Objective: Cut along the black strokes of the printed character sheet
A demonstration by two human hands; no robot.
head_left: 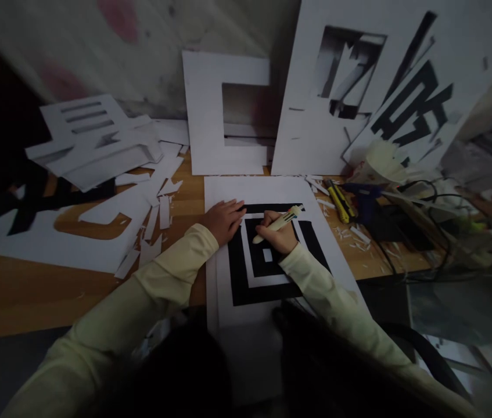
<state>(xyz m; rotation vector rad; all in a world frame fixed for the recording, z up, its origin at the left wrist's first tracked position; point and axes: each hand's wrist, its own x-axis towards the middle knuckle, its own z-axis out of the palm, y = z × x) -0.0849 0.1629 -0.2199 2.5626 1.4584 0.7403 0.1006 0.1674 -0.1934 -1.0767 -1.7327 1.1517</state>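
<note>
My right hand [281,233] grips a thick cream multicolour pen [287,218], its tip pointing down and left at a black cut-out shape [239,276] of nested square frames. This shape lies on a white board [223,316] in front of me. Resting flat with fingers stretched out, my left hand [223,220] is at the upper left of the black shape, its fingertips over that corner. Whether the pen tip touches the surface is hard to tell. Part of the shape is hidden under my right hand and sleeve.
White boards with cut-outs [204,116] lean on the wall behind. White scraps [150,229] and a cut sheet [75,255] lie left. On the right are a yellow utility knife [339,200], a blue glue gun [365,200], a paper cup [379,165] and loose cables [444,232].
</note>
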